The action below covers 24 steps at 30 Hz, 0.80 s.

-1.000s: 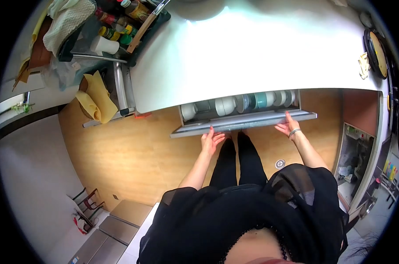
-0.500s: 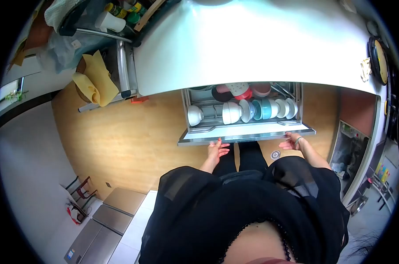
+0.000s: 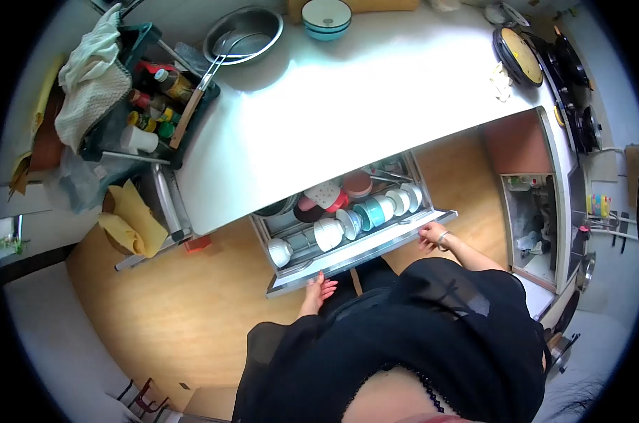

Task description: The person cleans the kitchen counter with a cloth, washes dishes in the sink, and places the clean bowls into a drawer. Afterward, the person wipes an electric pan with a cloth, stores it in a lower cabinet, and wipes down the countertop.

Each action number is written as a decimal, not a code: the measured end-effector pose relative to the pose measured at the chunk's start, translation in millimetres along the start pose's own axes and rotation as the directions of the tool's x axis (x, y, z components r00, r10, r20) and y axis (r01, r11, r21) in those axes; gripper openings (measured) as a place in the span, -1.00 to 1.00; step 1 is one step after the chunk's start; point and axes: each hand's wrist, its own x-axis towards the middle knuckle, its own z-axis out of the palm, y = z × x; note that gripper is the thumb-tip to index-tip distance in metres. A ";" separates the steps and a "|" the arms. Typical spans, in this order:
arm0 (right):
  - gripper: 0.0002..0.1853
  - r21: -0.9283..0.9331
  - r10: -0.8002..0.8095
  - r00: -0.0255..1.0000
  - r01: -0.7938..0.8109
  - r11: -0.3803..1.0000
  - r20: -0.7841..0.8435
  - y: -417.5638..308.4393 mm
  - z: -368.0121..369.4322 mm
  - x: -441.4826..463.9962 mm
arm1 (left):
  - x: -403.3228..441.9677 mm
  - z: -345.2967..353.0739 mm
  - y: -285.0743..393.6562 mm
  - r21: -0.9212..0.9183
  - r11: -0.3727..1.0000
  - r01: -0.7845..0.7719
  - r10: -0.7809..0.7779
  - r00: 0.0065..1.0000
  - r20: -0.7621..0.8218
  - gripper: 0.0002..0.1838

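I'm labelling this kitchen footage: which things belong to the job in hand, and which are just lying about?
Part of the job:
- left hand
- right hand
- open drawer
- probably the row of bowls inside

Apparently lying about:
- metal basin
- stacked bowls
- brown-handled utensil

Smooth metal-edged drawer (image 3: 362, 256), glossy white countertop (image 3: 319, 113), shiny metal basin (image 3: 266, 32), rough textured cloth (image 3: 94, 92)

Home kitchen: drawer (image 3: 355, 249) of bowls (image 3: 327, 234), bottles (image 3: 173, 86), metal basin (image 3: 263, 44) on white counter (image 3: 348, 106)
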 end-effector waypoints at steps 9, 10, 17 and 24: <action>-0.79 0.115 -0.159 0.977 0.176 0.978 -0.144 -28.1 -64.0 -14.9 | -17.1 -1.4 11.4 0.162 0.987 -0.018 0.018 1.000 0.001 -0.50; -0.77 0.184 -0.130 0.980 0.157 0.970 -0.153 -39.1 -64.4 -21.6 | -17.7 -3.1 11.7 0.166 0.986 -0.002 0.008 0.999 -0.039 -0.50; -0.75 0.051 -0.161 0.978 0.169 0.984 -0.131 -79.3 -62.0 -15.3 | -19.9 -17.0 21.2 0.208 0.975 0.080 -0.079 0.997 -0.016 -0.50; -0.75 -0.055 -0.193 0.979 0.190 0.980 -0.057 -81.0 -32.7 -18.4 | -25.2 -31.6 33.5 0.337 0.937 0.096 -0.080 0.995 -0.060 -0.58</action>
